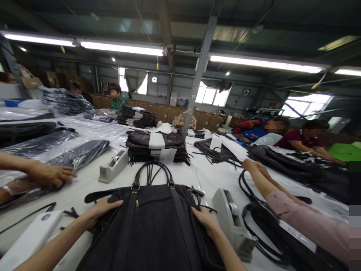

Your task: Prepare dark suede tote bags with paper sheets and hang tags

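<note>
A black handbag [158, 229] with two looped handles, brass-coloured rings and a front zip lies before me on the white table. My left hand [103, 210] grips its upper left side, thumb on the front and the other fingers mostly hidden behind the fabric. On the opposite side my right hand [207, 219] is closed on the bag's edge, its fingers partly tucked out of sight. Close to my right hand stands a grey tape dispenser [232, 222]. Beyond the handles, a stack of folded black bags [156, 145] carries white paper slips.
Another tape dispenser [113, 166] sits left of the stack. A white device [32, 241] lies at the near left. Co-workers' hands [52, 174] rest by plastic-wrapped bags at left; a pink-sleeved arm [304, 222] reaches over black bags at right. A metal post [199, 71] rises beyond.
</note>
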The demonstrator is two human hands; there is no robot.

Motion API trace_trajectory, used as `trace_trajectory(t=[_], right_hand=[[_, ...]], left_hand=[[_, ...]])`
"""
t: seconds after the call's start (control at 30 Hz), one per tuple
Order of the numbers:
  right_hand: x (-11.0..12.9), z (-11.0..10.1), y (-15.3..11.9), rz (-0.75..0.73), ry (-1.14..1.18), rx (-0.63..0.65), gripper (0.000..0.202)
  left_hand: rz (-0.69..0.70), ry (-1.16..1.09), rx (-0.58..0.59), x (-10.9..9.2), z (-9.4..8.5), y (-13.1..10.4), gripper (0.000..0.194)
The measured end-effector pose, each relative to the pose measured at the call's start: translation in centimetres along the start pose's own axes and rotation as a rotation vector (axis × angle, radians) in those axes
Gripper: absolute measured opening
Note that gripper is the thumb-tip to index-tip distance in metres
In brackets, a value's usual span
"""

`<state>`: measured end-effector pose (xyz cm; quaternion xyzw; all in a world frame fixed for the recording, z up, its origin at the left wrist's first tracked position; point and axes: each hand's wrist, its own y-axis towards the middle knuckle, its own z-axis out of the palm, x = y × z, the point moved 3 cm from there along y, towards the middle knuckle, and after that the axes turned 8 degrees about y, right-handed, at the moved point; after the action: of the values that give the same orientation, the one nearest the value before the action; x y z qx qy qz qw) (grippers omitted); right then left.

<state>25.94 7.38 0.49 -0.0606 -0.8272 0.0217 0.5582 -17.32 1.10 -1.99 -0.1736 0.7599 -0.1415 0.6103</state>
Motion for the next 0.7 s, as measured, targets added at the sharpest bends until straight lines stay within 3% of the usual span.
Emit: trace_trajectory(t=[0.17, 0.37, 0.43, 0.53, 0.7], right_hand=[[0.1, 0.4, 0.2, -0.019, 0.081, -0.018, 0.025], [2.3, -3.0, -0.9, -0.036, 0.221, -0.055, 0.039], [2.9, -4.5, -1.4, -0.064, 0.251, -0.094, 0.04], [2.1, -5.6, -1.6, -0.071, 0.251, -0.168, 0.04], [-3.8, -3.6, -0.2, 0.012, 0.068, -0.194, 0.035]], left_hand=[[0.218, 0.127, -0.206, -3.5, 0.2, 0.6, 0.062], [0.345, 0.157, -0.168, -10.3, 0.3, -0.4, 0.067], [0.362, 0.18, -0.185, -11.7, 0.1, -0.1, 0.068], [0.295, 0.208, -0.24, -10.3, -0.2, 2.1, 0.065], [0.19, 0.387, -0.35, -2.7, 0.0, 6.6, 0.04]])
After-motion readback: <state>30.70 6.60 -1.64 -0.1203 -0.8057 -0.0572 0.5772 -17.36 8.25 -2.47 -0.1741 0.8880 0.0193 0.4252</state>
